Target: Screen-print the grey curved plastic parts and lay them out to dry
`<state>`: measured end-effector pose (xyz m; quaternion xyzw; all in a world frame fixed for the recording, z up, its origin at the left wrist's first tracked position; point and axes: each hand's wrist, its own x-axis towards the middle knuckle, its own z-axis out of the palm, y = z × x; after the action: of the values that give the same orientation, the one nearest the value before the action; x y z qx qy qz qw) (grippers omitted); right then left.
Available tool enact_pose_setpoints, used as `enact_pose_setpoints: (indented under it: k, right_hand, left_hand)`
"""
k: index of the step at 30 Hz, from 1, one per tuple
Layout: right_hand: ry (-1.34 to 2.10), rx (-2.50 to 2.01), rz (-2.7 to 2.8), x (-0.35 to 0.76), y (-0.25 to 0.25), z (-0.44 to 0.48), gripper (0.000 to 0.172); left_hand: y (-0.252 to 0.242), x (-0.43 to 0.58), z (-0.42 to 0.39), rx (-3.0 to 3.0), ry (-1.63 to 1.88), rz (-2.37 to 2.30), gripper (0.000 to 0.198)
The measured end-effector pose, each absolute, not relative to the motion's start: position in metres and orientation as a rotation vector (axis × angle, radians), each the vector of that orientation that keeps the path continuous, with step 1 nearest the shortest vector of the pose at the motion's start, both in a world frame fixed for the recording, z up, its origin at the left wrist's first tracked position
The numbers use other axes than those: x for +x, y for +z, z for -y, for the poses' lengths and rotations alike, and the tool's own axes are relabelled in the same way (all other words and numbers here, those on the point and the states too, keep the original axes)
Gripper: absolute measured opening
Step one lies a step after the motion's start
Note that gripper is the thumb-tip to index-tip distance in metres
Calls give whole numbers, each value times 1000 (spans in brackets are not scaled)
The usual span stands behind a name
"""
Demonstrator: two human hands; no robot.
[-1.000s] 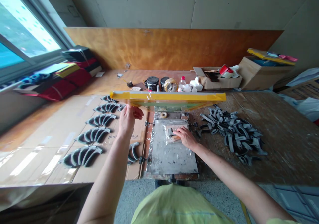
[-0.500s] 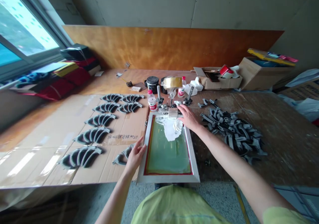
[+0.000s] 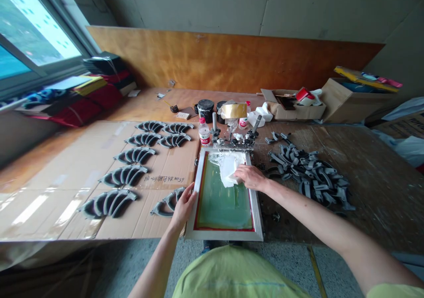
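A metal-edged screen frame (image 3: 258, 218) with green mesh lies at the table's front edge, hinged to a clamp (image 3: 233, 146) behind it. White paste (image 3: 228, 163) covers the upper part of the mesh. My right hand (image 3: 250, 177) is closed over the right side of the paste, around a pale, flat tool (image 3: 228, 169) that blends with the white. My left hand (image 3: 186, 204) rests against the frame's left edge with its fingers round the rim. Beside it, grey curved parts (image 3: 167, 202) lie on the cardboard.
More fanned grey parts (image 3: 111, 204) stand in rows on the cardboard (image 3: 132, 227) at left. A heap of grey parts (image 3: 318, 174) lies at right. Behind the clamp are bottles (image 3: 204, 132), black tubs (image 3: 206, 111) and a tape roll (image 3: 233, 110). Boxes (image 3: 351, 101) stand at back right.
My right hand has come down from the clamp onto the paste and closed on the pale tool. A block at the frame's top no longer stands there. My left hand has stayed at the frame's left edge.
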<state>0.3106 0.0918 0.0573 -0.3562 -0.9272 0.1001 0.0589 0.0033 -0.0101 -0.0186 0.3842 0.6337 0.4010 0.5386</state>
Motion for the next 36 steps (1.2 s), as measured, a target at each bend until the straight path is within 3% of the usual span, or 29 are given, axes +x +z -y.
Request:
enact_pose_setpoints:
  k: [6, 11, 17, 24, 28, 32, 36]
  right_hand:
    - [347, -1205, 2726, 307, 67, -102, 22]
    - [150, -1209, 2625, 299, 37, -74, 35]
    - [334, -1161, 2580, 310, 58, -88, 31]
    - [338, -1506, 2292, 293, 92, -167, 69]
    - [197, -1618, 2006, 331, 91, -173, 49]
    - [342, -1782, 1930, 367, 56, -142, 25]
    - [450, -1620, 2202, 358, 14, -101, 32]
  left_hand:
    - [-15, 4, 10, 915, 959, -1513, 81]
    - [-8, 5, 10, 879, 974, -1527, 81]
    - [1, 5, 10, 858, 970, -1531, 81]
    - [62, 1, 8, 881, 974, -1434, 74]
    - [103, 4, -12, 937, 1106, -1409, 64]
    - [133, 14, -55, 1021, 1398, -1260, 50]
    - [152, 23, -89, 1039, 1501, -1196, 48]
